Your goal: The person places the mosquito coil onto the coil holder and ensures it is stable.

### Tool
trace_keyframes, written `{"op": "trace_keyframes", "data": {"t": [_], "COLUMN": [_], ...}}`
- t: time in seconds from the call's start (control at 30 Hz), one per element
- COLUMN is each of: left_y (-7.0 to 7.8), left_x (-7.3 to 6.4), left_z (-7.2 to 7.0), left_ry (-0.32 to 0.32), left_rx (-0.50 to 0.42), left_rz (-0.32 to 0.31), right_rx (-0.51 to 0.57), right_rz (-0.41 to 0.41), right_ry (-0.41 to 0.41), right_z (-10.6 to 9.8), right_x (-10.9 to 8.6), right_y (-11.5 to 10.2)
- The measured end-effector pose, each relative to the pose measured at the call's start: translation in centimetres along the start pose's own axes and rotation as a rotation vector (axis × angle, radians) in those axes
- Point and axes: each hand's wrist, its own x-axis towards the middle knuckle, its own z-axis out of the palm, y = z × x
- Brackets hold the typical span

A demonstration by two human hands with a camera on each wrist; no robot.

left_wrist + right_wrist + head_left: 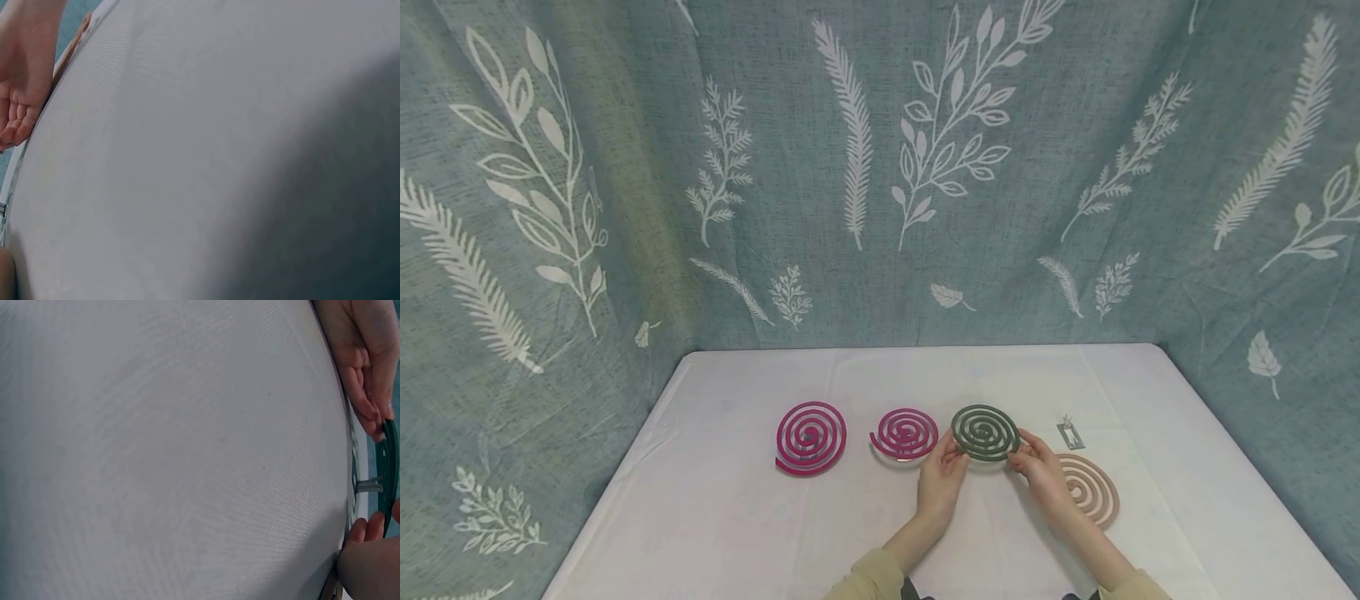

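A dark green mosquito coil [984, 432] is held level between both hands, over the middle of the table in the head view. My left hand [942, 482] pinches its left edge with thumb and fingertips. On the opposite side, my right hand [1043, 473] grips the rim between thumb and fingers. From the right wrist view the green coil [390, 462] appears edge-on, with a small metal stand [370, 485] beneath its middle. Just left of the left hand, a magenta coil [906, 432] sits raised above the cloth.
Another magenta coil [810, 437] is farther left. A tan coil [1097, 492] lies on the white-covered table [715, 533], partly behind the right forearm. Near it is a flat metal coil stand [1071, 434]. A patterned green-blue curtain [865, 308] encloses the back and sides.
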Motion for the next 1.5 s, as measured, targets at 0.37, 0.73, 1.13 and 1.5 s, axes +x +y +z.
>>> {"op": "trace_keyframes", "data": {"t": [0.37,0.73,1.13,1.5], "left_y": [-0.01,0.12,-0.47,-0.20], "left_x": [-0.05,0.03,0.22,0.11], "left_z": [-0.04,-0.05,0.01,0.00], "left_ry": [0.016,0.005,0.009,0.002], "left_rx": [0.009,0.014,0.038,0.019], "left_rz": [-0.006,-0.018,-0.029,-0.019], "right_rx": [-0.001,-0.027,-0.006,0.004], "right_rz": [0.001,-0.004,-0.013,-0.011], "right_ry": [0.006,0.010,0.013,0.006], "right_z": [0.06,0.08,0.07,0.08], "right_x": [0.10,0.01,0.00,0.07], "right_y": [0.04,-0.10,-0.05,-0.02]}}
